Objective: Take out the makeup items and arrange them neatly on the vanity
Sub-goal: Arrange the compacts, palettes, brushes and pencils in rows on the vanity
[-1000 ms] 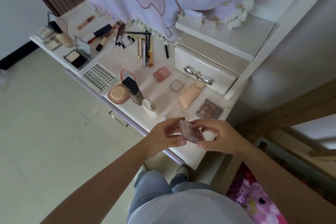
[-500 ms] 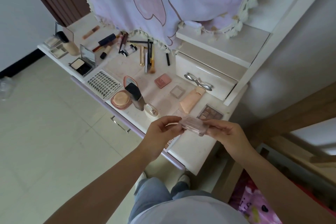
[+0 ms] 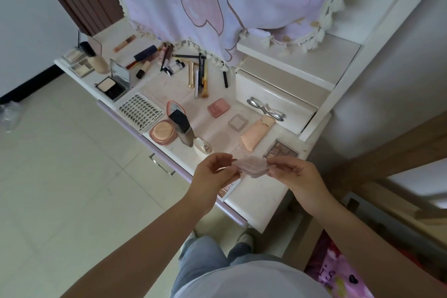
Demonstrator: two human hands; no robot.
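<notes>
Pink compact (image 3: 251, 166) btwn both hands.

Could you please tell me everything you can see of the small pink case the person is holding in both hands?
The small pink case is a flat, roughly square compact of translucent pale pink plastic, as it looks. It is held level in the air above the front edge of the vanity, touching no surface. The left hand pinches its left side and the right hand pinches its right side. Whether its lid is open or shut cannot be told, and motion blur hides any label or contents.
</notes>
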